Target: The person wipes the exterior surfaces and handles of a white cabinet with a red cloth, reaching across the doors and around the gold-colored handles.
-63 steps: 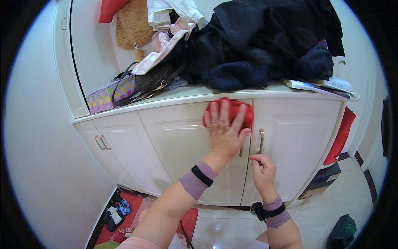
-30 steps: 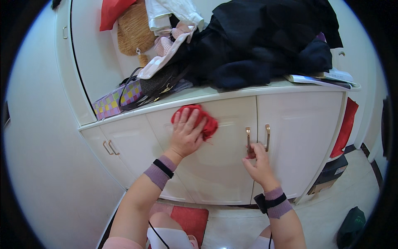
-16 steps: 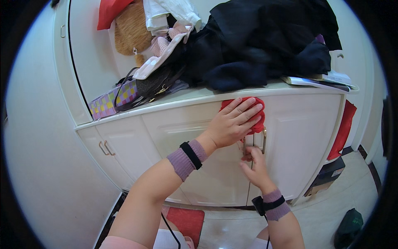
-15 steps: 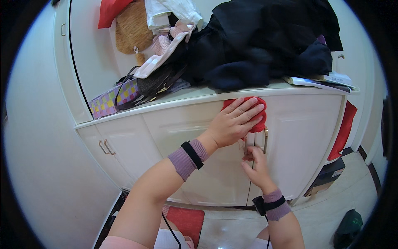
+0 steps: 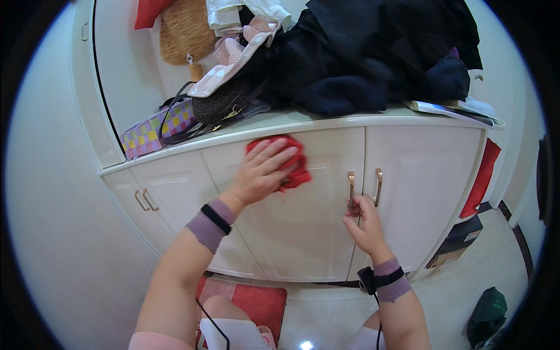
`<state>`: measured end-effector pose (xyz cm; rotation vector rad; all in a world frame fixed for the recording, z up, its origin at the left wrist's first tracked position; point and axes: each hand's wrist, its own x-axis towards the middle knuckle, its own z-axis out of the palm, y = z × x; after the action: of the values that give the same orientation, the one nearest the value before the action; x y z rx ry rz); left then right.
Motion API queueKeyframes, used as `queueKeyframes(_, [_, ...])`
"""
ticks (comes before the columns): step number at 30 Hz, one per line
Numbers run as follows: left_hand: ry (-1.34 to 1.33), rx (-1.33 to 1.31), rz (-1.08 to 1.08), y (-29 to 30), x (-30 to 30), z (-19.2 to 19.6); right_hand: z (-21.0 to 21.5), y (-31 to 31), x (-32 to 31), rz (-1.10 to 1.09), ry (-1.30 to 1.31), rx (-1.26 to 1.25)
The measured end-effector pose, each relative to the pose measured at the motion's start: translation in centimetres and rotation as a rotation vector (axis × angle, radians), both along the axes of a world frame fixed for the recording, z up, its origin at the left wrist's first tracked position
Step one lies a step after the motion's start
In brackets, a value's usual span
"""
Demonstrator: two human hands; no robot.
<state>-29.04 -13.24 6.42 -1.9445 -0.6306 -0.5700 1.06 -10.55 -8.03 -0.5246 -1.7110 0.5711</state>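
Observation:
My left hand (image 5: 256, 176) presses a red cloth (image 5: 299, 170) against the upper part of a white cabinet door (image 5: 303, 233). Its fingers lie over the cloth, which bunches out past the fingertips and below the palm. Lower and to the right, my right hand (image 5: 367, 227) has its thumb and fingers closed round the bottom end of that door's metal handle (image 5: 351, 182). A matching handle (image 5: 379, 181) on the neighbouring door (image 5: 426, 186) stands just beside these fingers.
Dark clothes (image 5: 373, 58) are heaped on the cabinet top, with a dark handbag (image 5: 216, 108), a checkered box (image 5: 151, 131) and books (image 5: 455, 111). A red mat (image 5: 262, 306) lies on the floor. At right are a dark box (image 5: 458, 236) and a dark green bag (image 5: 487, 312).
My left hand has slid leftward across the door with the red cloth, away from the handles. My right hand stays at the handle.

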Motion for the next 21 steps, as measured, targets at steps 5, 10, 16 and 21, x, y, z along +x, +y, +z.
queueKeyframes(5, [-0.054,-0.019,0.09,-2.5,-5.0,-1.2,0.2,0.0,0.4,0.039,-0.052,-0.04])
queueKeyframes(10, [-0.045,-0.037,0.117,-2.4,-2.1,-0.5,0.1,0.1,0.7,0.076,-0.036,-0.025])
queueKeyframes(16, [0.129,-0.096,-0.149,0.4,8.2,1.7,-0.6,0.7,0.9,0.083,-0.06,-0.014])
queueKeyframes(21, [0.333,-0.175,-0.122,2.2,13.7,3.0,-1.3,1.0,0.7,0.069,-0.058,-0.016])
